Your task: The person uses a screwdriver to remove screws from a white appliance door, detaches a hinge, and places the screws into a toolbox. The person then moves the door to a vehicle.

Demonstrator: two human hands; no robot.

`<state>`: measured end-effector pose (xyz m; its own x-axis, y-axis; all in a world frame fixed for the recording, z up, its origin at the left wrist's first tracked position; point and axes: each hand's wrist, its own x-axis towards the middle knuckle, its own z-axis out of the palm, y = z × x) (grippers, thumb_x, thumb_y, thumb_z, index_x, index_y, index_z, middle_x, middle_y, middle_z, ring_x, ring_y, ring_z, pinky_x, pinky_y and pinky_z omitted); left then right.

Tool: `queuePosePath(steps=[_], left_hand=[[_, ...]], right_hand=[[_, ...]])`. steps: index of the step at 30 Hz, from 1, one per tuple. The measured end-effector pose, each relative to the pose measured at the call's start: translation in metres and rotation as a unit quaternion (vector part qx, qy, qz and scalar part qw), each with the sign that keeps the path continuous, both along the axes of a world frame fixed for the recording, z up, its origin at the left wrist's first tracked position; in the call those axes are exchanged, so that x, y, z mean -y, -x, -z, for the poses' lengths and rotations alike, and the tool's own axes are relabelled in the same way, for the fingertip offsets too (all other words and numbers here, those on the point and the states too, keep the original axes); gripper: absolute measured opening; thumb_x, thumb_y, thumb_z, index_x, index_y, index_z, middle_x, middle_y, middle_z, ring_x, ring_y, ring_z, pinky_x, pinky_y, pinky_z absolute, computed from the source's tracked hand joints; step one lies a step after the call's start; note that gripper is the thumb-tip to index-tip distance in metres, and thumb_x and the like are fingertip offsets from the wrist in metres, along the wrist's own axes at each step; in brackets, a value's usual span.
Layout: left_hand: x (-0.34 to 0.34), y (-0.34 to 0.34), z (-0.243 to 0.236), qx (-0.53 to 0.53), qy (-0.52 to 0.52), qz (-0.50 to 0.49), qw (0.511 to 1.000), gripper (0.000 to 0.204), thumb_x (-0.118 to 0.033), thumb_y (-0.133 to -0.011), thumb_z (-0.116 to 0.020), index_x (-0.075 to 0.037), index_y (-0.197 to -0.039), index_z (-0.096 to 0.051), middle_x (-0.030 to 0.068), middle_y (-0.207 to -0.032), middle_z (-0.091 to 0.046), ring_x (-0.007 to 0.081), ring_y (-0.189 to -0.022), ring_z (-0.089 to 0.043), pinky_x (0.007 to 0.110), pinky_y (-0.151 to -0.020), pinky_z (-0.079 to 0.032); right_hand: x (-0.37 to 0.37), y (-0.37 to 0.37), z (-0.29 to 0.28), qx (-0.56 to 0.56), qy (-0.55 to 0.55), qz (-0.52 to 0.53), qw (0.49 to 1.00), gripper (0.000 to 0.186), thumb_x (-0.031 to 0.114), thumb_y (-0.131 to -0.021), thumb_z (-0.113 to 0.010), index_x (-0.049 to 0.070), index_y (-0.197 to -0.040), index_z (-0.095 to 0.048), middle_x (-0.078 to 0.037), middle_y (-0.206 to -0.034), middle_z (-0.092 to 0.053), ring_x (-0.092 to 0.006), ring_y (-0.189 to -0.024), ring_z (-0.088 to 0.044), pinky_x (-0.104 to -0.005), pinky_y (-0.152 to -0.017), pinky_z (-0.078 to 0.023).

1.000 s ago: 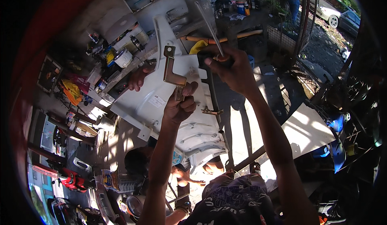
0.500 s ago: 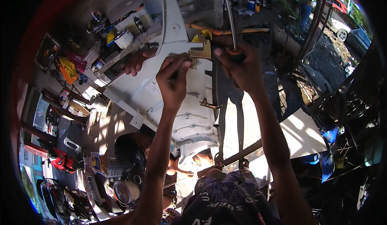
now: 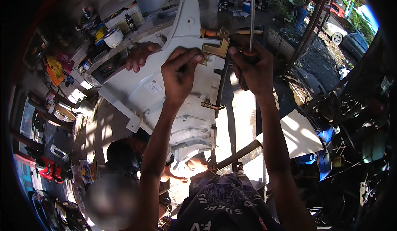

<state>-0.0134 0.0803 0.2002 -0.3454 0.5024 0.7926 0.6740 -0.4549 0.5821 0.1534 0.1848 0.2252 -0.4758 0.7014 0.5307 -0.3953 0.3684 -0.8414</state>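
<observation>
My left hand (image 3: 180, 71) pinches a gold-coloured, stepped metal bracket (image 3: 217, 49) over the upper right part of a large white moulded panel (image 3: 161, 102). Just right of the bracket, my right hand (image 3: 256, 69) is closed round the orange-brown handle of a screwdriver (image 3: 252, 24), its long shaft pointing up; my thumb is very near the bracket, and whether they touch I cannot tell. Another person's hand (image 3: 140, 56) rests on the panel's upper left edge. A second small metal fitting (image 3: 211, 105) sits on the panel's right edge lower down.
A cluttered concrete counter (image 3: 107, 53) runs behind the panel. A crouching person (image 3: 124, 154) is below left. A pale board (image 3: 300, 133), blue plastic parts (image 3: 324, 162) and dark scrap lie at right. Beyond a mesh fence (image 3: 269, 40) are parked cars (image 3: 336, 30).
My left hand has risen and turned, carrying the bracket up and rightward to the panel's right side. The screwdriver has shifted right and stands straighter. The panel sits slightly further left in view.
</observation>
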Motion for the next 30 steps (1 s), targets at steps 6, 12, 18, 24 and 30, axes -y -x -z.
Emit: queuePosePath(steps=[6,12,18,24,30], left_hand=[[-0.001,-0.002,-0.003,-0.011,-0.007,-0.007,1.0,0.017,0.004,-0.09,-0.069,0.006,-0.107,-0.072,0.0073,-0.088,-0.065,0.0121,-0.079,-0.058,0.022,-0.074,-0.045],[-0.003,-0.003,-0.004,0.006,0.012,-0.014,1.0,0.016,0.002,-0.087,-0.072,0.004,-0.103,-0.074,0.0082,-0.087,-0.067,0.0122,-0.077,-0.058,0.024,-0.072,-0.047],[-0.01,-0.008,0.002,0.024,-0.031,-0.028,0.999,0.013,0.001,-0.085,-0.075,0.001,-0.098,-0.076,0.0053,-0.081,-0.067,0.0097,-0.071,-0.057,0.024,-0.065,-0.045],[-0.023,-0.01,0.011,0.061,-0.09,-0.025,0.994,0.01,0.0,-0.083,-0.078,-0.002,-0.092,-0.077,0.0023,-0.074,-0.065,0.0054,-0.059,-0.049,0.023,-0.054,-0.039],[-0.029,-0.013,0.019,0.111,-0.097,-0.029,0.989,0.008,-0.001,-0.083,-0.079,-0.002,-0.09,-0.078,0.0022,-0.073,-0.065,0.0046,-0.058,-0.045,0.023,-0.053,-0.036]], right_hand=[[0.004,-0.001,0.004,0.006,-0.047,0.045,0.998,0.035,0.013,-0.09,-0.076,0.004,-0.122,-0.067,0.002,-0.073,-0.064,-0.0017,-0.055,-0.051,-0.0206,-0.049,-0.039],[0.01,0.007,0.006,0.013,-0.098,0.136,0.986,0.045,0.019,-0.081,-0.085,0.006,-0.121,-0.069,-0.003,-0.084,-0.071,-0.007,-0.073,-0.062,-0.0243,-0.067,-0.05],[0.01,0.012,0.01,0.007,-0.138,0.193,0.972,0.035,0.01,-0.086,-0.08,0.0,-0.117,-0.067,-0.002,-0.08,-0.071,-0.0027,-0.063,-0.056,-0.0208,-0.056,-0.043],[0.014,0.014,0.012,0.031,-0.061,0.208,0.976,0.036,0.016,-0.086,-0.08,0.004,-0.118,-0.07,-0.005,-0.08,-0.07,-0.0074,-0.073,-0.06,-0.0252,-0.067,-0.048],[0.008,0.019,0.016,0.013,-0.111,0.241,0.964,0.032,0.018,-0.088,-0.078,0.007,-0.117,-0.071,-0.006,-0.077,-0.068,-0.0089,-0.07,-0.06,-0.0262,-0.066,-0.047]])
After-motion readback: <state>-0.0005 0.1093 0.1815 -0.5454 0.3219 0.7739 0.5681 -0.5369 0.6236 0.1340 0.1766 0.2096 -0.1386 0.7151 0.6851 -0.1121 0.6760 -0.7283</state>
